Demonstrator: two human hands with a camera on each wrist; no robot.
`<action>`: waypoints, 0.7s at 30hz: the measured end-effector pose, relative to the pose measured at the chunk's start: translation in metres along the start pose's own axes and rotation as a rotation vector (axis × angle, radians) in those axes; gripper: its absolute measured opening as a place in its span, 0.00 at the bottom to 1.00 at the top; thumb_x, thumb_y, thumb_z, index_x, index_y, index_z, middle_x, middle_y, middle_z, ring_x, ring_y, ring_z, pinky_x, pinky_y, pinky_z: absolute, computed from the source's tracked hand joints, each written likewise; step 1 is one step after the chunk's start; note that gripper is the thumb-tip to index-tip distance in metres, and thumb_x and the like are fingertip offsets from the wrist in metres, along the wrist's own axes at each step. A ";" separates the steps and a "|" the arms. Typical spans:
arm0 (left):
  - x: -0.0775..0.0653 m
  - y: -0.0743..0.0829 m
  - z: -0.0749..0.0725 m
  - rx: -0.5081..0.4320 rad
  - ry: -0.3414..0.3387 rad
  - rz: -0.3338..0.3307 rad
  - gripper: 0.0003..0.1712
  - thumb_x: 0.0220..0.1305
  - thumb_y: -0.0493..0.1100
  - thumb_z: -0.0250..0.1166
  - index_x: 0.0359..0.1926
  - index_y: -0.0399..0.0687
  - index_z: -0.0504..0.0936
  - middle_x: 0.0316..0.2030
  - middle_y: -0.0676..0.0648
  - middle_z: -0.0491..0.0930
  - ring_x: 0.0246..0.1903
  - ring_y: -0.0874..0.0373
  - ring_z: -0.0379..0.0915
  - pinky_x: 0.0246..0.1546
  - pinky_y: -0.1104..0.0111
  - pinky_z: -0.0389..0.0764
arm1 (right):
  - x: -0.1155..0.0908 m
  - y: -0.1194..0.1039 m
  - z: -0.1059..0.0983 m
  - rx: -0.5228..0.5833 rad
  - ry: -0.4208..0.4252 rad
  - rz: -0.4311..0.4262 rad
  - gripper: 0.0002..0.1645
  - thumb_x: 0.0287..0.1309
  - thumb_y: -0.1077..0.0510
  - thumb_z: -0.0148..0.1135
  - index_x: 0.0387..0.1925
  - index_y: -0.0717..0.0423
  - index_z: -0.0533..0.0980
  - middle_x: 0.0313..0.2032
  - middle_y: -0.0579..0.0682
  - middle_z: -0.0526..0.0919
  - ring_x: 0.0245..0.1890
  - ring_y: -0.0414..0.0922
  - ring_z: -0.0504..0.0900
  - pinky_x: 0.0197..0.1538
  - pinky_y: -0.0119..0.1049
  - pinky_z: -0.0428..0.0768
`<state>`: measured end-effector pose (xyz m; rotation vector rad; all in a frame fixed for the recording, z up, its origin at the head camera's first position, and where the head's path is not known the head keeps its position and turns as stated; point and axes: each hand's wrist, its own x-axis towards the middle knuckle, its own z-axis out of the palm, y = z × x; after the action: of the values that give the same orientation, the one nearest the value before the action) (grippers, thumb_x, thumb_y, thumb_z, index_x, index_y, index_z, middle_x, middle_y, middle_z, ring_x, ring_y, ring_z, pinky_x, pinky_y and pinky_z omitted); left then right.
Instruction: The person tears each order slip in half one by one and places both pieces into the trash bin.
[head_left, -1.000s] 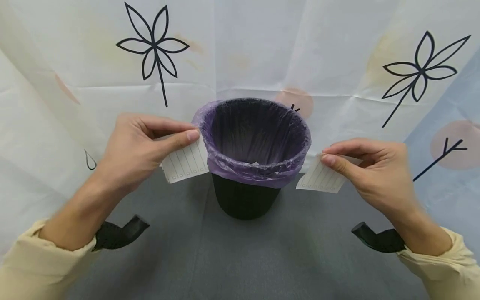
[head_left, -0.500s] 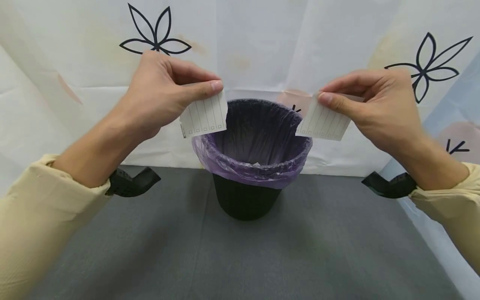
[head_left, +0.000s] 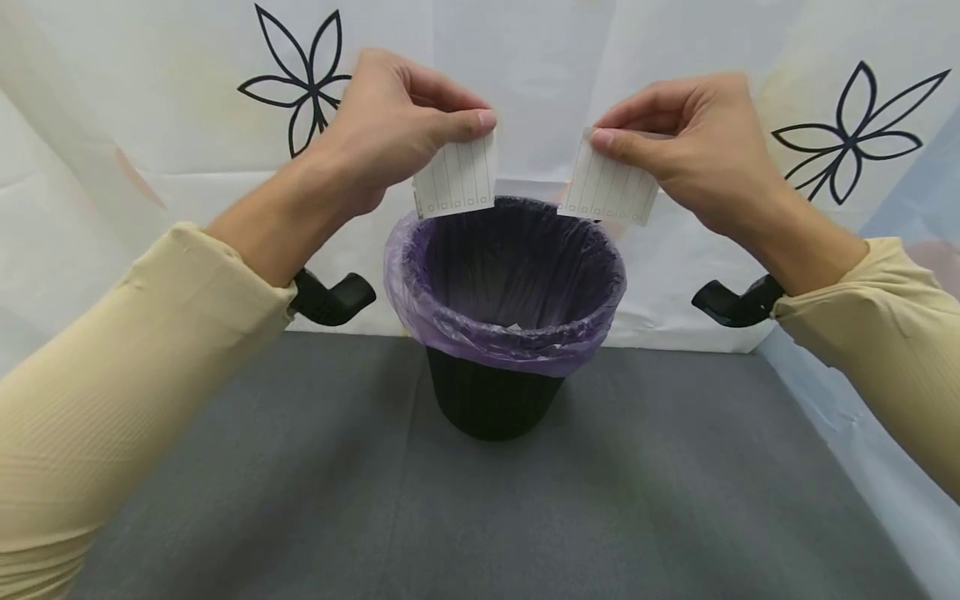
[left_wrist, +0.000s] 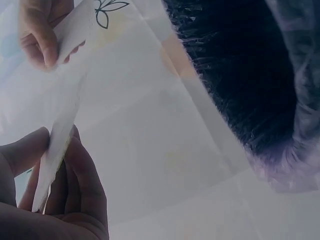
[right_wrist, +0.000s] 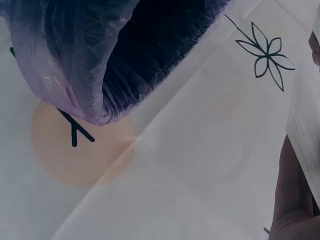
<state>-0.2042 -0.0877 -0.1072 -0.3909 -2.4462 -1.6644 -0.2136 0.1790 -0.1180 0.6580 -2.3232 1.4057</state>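
Note:
Between thumb and fingers my left hand (head_left: 397, 125) pinches a piece of lined paper (head_left: 457, 177) with small printed boxes along its lower edge. A similar lined paper piece (head_left: 609, 183) hangs from the thumb and fingers of my right hand (head_left: 697, 150). Both pieces are held up at the back rim of a black trash can (head_left: 491, 400), apart from each other. A purple trash bag (head_left: 510, 346) lines the can and folds over its rim. In the left wrist view, the left hand's paper (left_wrist: 60, 140) is seen nearly edge-on.
The can stands on a dark grey surface (head_left: 480, 517). Behind it hangs a white cloth (head_left: 540, 50) printed with black flower outlines. A small white scrap (head_left: 513, 327) shows at the front inside of the bag. Each wrist wears a black camera mount (head_left: 333, 300).
Both hands have risen from beside the can to above its back rim and come closer together, each still pinching its paper piece. The can has stayed put.

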 end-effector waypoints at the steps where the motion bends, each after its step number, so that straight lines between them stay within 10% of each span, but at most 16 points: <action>1: 0.004 0.001 0.003 -0.010 -0.001 -0.014 0.10 0.62 0.44 0.75 0.44 0.48 0.91 0.48 0.47 0.82 0.46 0.55 0.74 0.45 0.64 0.77 | 0.003 0.000 0.002 0.005 -0.007 0.006 0.09 0.55 0.63 0.76 0.39 0.61 0.88 0.31 0.45 0.89 0.34 0.42 0.86 0.34 0.27 0.80; 21: 0.044 -0.003 0.032 -0.218 -0.009 -0.291 0.11 0.63 0.37 0.72 0.46 0.44 0.90 0.49 0.48 0.81 0.43 0.57 0.80 0.44 0.66 0.81 | 0.031 0.000 0.028 0.032 -0.103 0.156 0.09 0.55 0.61 0.77 0.39 0.59 0.88 0.29 0.47 0.89 0.35 0.44 0.84 0.39 0.31 0.79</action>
<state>-0.2468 -0.0536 -0.1099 -0.0682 -2.4288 -2.0571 -0.2413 0.1472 -0.1150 0.5823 -2.4840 1.5122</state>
